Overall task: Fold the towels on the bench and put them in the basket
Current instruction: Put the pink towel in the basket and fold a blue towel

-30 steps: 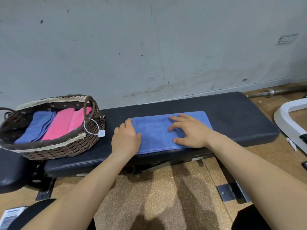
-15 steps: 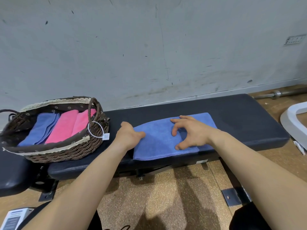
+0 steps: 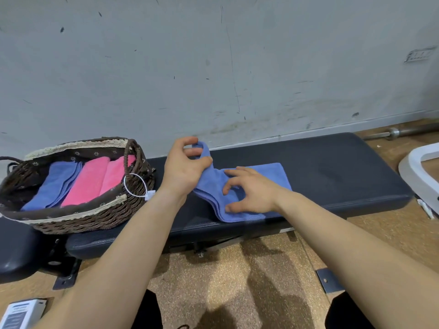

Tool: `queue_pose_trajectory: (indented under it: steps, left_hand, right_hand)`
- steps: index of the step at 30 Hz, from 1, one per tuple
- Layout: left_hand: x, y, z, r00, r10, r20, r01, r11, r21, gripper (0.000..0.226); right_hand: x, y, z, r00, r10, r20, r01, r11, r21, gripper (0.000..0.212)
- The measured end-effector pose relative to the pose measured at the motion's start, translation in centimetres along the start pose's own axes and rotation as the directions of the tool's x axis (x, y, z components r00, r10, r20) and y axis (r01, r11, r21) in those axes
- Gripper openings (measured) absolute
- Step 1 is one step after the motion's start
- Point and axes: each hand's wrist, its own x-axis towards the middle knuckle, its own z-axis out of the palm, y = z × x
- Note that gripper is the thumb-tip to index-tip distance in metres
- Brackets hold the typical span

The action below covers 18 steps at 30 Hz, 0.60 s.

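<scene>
- The left grip (image 3: 184,167) pinches the left end of the blue towel (image 3: 268,173) between thumb and fingers and holds that end raised above the worktop (image 3: 332,167).
- The lifted end stands up as a narrow bunched strip, with its tip poking out past the fingers toward the wall (image 3: 213,67).
- The right grip (image 3: 251,191) is spread and arched over the middle of the towel, with its fingertips bearing down on the cloth and the thumb near the towel's front edge.
- The rest of the towel lies flat on the worktop in several layers, which show along its near left edge.
- The towel's right end reaches out past the right wrist, near the middle of the worktop.
- The basket (image 3: 83,222) sits on the left end of the worktop, just beside the left forearm.
- Inside it lie three folded towels side by side: a blue one (image 3: 57,184) on the left and two pink ones (image 3: 90,181) to its right.
- A white tag (image 3: 149,195) hangs on a loop from the basket's handle.
- A second dark pad (image 3: 14,245) sits low at the left, partly under the basket.
- A metal bar (image 3: 403,132) lies on the floor by the wall at the far right, and a white frame (image 3: 413,167) stands beside the worktop's right end.
- A white box (image 3: 21,314) lies on the floor at the lower left.
</scene>
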Motion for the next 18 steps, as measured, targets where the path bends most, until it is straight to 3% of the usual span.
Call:
queue_pose_trajectory:
  steps: [6,9,14,18]
  left_hand:
    - [-0.2,0.0,3.2,0.997,0.003,0.082,-0.002,1.0,-0.005,0.047]
    - [-0.7,0.1,5.3,0.99,0.028,0.139,-0.033,0.999,0.029,0.048]
    - [-1.4,-0.2,9.0,0.97,0.08,0.228,-0.117,0.981,0.153,0.05]
    - [-1.8,-0.7,12.0,0.954,0.065,0.293,-0.14,0.96,0.241,0.052]
  right_hand:
    - [-3.2,4.5,-3.7,0.967,0.137,-0.216,-0.12,0.989,0.089,0.012]
    - [-5.4,7.1,-4.8,0.928,0.265,-0.263,-0.25,0.964,0.091,0.012]
    - [-7.8,8.6,-4.9,0.911,0.4,-0.098,-0.38,0.909,0.172,0.024]
    - [-8.0,8.3,-4.2,0.904,0.418,-0.087,-0.396,0.897,0.196,0.025]
